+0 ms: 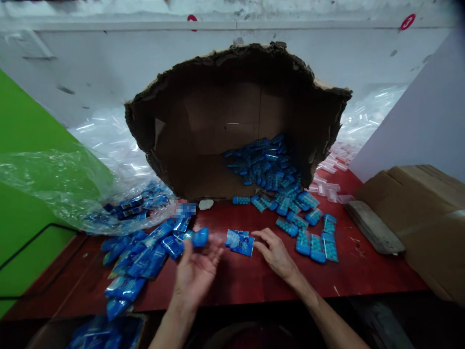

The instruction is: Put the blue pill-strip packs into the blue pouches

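My left hand [199,264] is palm up at the centre-left, its fingers curled round a small blue-capped container [199,237]. At the centre, my right hand [275,252] has thumb and forefinger at the right edge of some flat blue printed packets [240,242] on the red table [240,283]. Left of my left hand lies a heap of blue packets [145,254]. Several clear containers with blue caps and blue beads [316,242] lie to the right of my right hand.
Behind the hands, a torn-edged cardboard box [203,116] lies open towards me, holding more blue containers. Clear plastic sheeting [119,194] covers the back left. At right stand a brown carton [417,218] and clear pieces [332,189]. Packets fill a box [140,325] below left.
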`<control>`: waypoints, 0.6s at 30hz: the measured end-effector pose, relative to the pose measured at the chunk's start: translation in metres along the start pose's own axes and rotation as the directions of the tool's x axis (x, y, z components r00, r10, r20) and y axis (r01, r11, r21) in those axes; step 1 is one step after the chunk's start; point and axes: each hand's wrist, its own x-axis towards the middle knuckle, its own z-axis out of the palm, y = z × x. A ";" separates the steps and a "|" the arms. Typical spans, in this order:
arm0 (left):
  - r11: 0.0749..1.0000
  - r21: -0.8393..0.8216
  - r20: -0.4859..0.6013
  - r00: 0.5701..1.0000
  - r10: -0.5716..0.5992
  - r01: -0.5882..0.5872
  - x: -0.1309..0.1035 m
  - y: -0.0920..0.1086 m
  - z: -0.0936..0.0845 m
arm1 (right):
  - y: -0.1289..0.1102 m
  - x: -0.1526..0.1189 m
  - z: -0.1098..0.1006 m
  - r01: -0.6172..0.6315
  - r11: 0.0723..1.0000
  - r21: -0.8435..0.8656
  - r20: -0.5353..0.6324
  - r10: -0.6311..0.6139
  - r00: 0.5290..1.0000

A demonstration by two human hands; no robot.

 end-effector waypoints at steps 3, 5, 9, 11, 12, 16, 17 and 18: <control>0.976 -0.125 -0.092 0.982 0.167 -0.178 0.005 0.038 -0.009 | 0.000 0.007 0.009 0.043 0.926 -0.375 0.026 -0.036 0.999; 0.982 -0.057 -0.108 0.979 0.173 -0.179 0.007 0.045 -0.012 | 0.003 0.009 0.021 0.036 0.834 -0.551 0.029 -0.024 0.999; 0.956 0.293 -0.106 0.993 0.045 -0.012 0.010 0.012 -0.012 | 0.010 0.008 0.038 0.034 0.732 -0.681 0.005 -0.041 0.999; 0.886 0.463 -0.102 0.994 0.041 0.011 0.012 -0.014 -0.011 | 0.011 0.008 0.039 0.042 0.711 -0.702 0.007 -0.053 0.999; 0.848 0.530 -0.091 0.993 0.070 -0.011 0.014 -0.025 -0.012 | 0.011 0.008 0.038 0.046 0.707 -0.705 0.010 -0.055 0.998; 0.769 0.636 -0.060 0.988 0.139 -0.070 0.021 -0.048 -0.016 | 0.010 0.008 0.035 0.056 0.710 -0.701 0.015 -0.065 0.998; 0.761 0.645 -0.053 0.988 0.143 -0.076 0.022 -0.050 -0.016 | 0.011 0.009 0.036 0.057 0.710 -0.702 0.009 -0.071 0.997; 0.750 0.656 -0.043 0.988 0.150 -0.085 0.023 -0.051 -0.017 | 0.013 0.009 0.037 0.058 0.708 -0.704 0.000 -0.082 0.997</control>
